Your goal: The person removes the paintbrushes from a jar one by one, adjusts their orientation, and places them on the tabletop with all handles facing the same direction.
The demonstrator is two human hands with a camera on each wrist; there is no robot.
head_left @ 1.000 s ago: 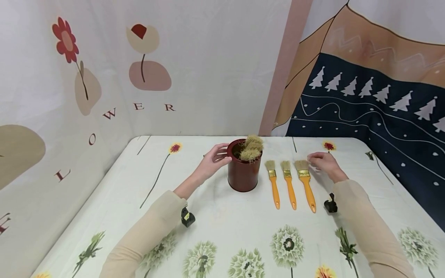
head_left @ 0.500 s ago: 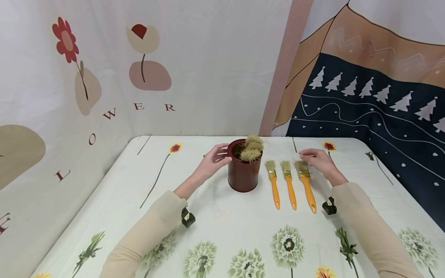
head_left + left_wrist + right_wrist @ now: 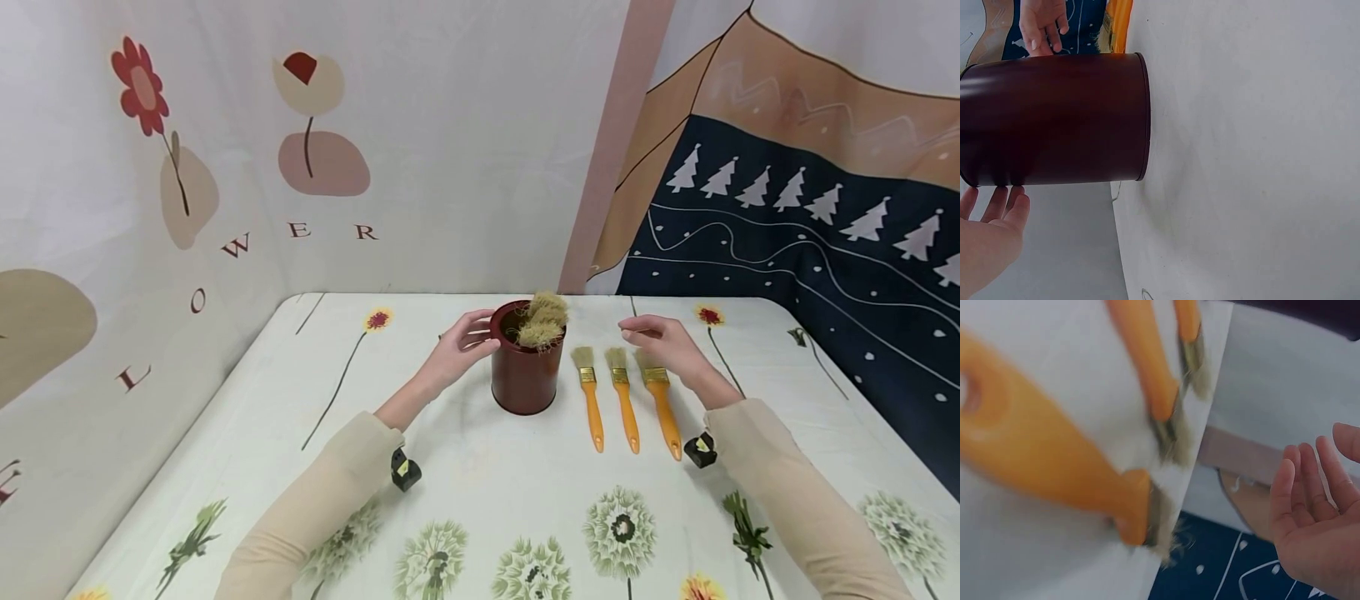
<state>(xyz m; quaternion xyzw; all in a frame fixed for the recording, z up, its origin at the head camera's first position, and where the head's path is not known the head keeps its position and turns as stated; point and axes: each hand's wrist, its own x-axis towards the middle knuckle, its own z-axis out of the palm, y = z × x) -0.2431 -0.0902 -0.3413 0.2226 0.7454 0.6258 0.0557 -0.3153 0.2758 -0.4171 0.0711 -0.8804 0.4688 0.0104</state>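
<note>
A dark red cylindrical can (image 3: 524,379) stands upright on the flower-print cloth, with tan fibrous clumps (image 3: 545,321) sticking out over its rim. My left hand (image 3: 467,340) rests its fingertips against the can's left side near the top; in the left wrist view those fingers (image 3: 1017,215) meet the wall without wrapping round it. To the right lie three orange-handled paintbrushes: two narrow ones (image 3: 590,408) (image 3: 626,412) and a wider one (image 3: 663,412). Above the wide brush's bristles hovers my right hand (image 3: 667,343), its fingers loosely bent and holding nothing, partly hiding those bristles.
White cloth printed with flowers covers the table (image 3: 465,500). Behind it hang a pale printed curtain (image 3: 450,167) and a dark blue one with white trees (image 3: 787,225). Small black devices (image 3: 406,470) hang at both wrists.
My right hand has moved left, from beside the wide brush's bristles to over them, nearer the can. The left hand, can and brushes have stayed put.
</note>
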